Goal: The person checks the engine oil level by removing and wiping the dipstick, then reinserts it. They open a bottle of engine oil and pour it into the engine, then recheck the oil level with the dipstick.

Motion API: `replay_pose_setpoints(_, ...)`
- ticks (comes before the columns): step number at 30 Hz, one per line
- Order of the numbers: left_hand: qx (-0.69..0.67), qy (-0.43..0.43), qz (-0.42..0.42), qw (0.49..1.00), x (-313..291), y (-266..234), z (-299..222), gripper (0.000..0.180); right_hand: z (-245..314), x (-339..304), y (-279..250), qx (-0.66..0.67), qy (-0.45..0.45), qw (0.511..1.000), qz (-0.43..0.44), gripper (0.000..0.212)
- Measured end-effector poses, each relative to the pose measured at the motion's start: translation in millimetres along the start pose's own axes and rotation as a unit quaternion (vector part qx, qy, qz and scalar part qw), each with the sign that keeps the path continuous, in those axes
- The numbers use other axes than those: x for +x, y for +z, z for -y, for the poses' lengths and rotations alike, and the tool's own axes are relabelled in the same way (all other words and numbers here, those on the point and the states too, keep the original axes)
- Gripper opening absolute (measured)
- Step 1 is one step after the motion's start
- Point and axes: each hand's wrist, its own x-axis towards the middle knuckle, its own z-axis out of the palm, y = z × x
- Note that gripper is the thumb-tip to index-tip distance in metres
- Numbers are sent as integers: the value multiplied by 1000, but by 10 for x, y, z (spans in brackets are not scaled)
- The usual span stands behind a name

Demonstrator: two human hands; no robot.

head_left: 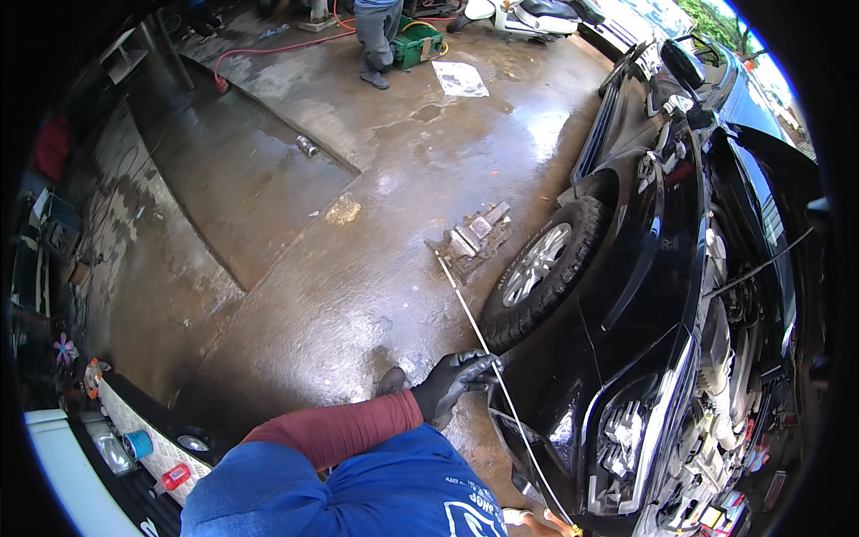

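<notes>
One blue shirt (385,492): it is the closest thing, down at the bottom, with a dark red sleeve (344,430) on the arm.
Left hand (443,387): it wears a black glove and reaches out just beside the front of the car.
Fingers: they are bent and look pinched onto the rod. How hard they squeeze does not show.
Right hand: it is not in sight, so nobody can tell what its fingers do.
Rod (463,303): it is long, thin and pale. It slants from the bottom edge, past the glove, to near a lump of metal on the floor.
Rod's feel: it looks light and hard. It is probably stiff, but being so long and thin, it may bend a bit. If it is wet, it could slide in the glove. It does not look easy to snap.
Good place to hold: near the middle, where the glove is, seems best for balance. Holding one end only would likely let the other end wobble.
Black car (573,358): it stands on the right, with a big wheel (537,264).
Metal lump (479,234): it lies near the wheel. Whether the rod's tip touches it is hard to tell.
Floor (358,259): it is brown, shiny and looks wet.
Far away: a sheet of paper (461,79), a green box (412,45), another person's leg (378,36) and a white scooter (519,18).
</notes>
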Motion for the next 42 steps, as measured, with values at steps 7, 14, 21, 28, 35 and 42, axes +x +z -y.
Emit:
replay_pose_setpoints(7,-31,34,-1,999,75,-149,34,23,173,131,-65,5,-18,1000,16,26)
replay_pose_setpoints(14,-127,121,-53,983,305,-301,298,14,5,115,14,246,175,943,143,14)
replay_pose_setpoints(21,-52,154,-133,978,357,-310,400,11,-71,168,80,240,185,932,200,14)
replay_pose_setpoints(28,-75,166,-136,974,355,-255,367,10,-100,209,96,231,162,938,201,16)
replay_pose_setpoints(35,-36,152,-150,976,337,-270,350,10,-152,185,139,235,180,931,213,18)
replay_pose_setpoints(42,5,175,-175,969,266,-224,299,11,-149,103,215,264,197,920,214,20)
